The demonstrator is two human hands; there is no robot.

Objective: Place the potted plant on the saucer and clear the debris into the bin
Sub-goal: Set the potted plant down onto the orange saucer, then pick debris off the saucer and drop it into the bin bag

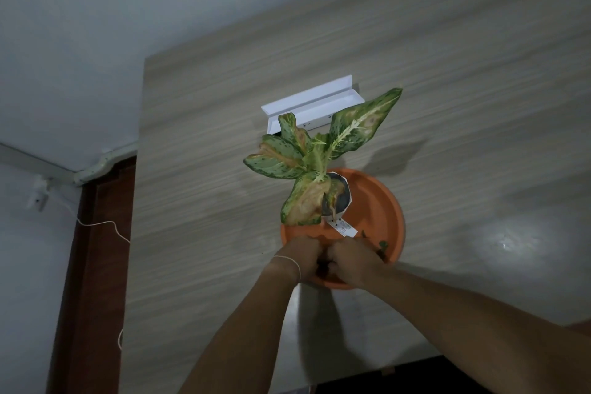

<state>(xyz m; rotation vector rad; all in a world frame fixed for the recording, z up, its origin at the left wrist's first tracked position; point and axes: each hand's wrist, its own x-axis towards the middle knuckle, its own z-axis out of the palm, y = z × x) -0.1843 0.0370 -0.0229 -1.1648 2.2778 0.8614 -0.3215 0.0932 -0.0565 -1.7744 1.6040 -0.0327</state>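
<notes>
— Where's the potted plant (319, 166) now?

— Standing in the orange saucer (380, 211), toward its far left side, on the pale wood-grain surface (198, 201). Its small pot (340, 198) is mostly covered by a drooping leaf.

— And the hands?

— Both at the saucer's near rim. The left hand (302, 254) is curled over the edge, fingers folded down; the right hand (350, 261) is bunched just beside it. I think they're pinching at dark bits between them, but from here I cannot tell what either hand has hold of.

— How would the plant handle?

— Light, I'd judge, and top-heavy: broad soft leaves on a thin stem above a small pot. Take it by the pot, low down, never the leaves; they'd bruise or tear.

— Any debris left?

— A few green scraps (382, 246) lie inside the saucer to the right of the hands. No bin is in view. The label (343, 229) under the pot is too small to read.
</notes>
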